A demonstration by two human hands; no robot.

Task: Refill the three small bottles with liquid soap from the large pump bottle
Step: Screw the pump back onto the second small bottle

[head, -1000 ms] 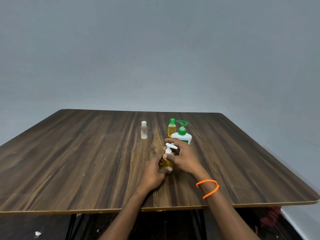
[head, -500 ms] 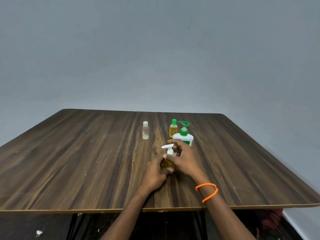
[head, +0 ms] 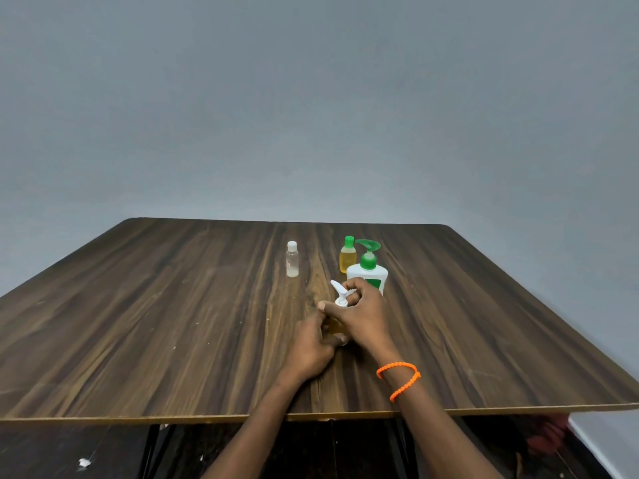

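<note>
Two hands meet on one small amber pump bottle (head: pixel 334 327) standing upright on the tabletop (head: pixel 173 323), long axis vertical. Our left hand (head: pixel 309 347) grips its body from 7 o'clock; our right hand (head: pixel 363 314) pinches the white pump head (head: pixel 340 292) and collar from 4 o'clock, nozzle pointing to 11. We judge the coming move to be a twist about that vertical axis, the right hand nearer the cap.

From the held bottle, the large pump bottle (head: pixel 368 276) (white, smooth plastic, green pump) stands near at 1 o'clock. Just behind it at 12: a yellow bottle (head: pixel 347 257), green cap. At 11, well apart: a clear bottle (head: pixel 292 260), white cap, almost empty. Tabletop: dark wood-grain laminate, matte.
</note>
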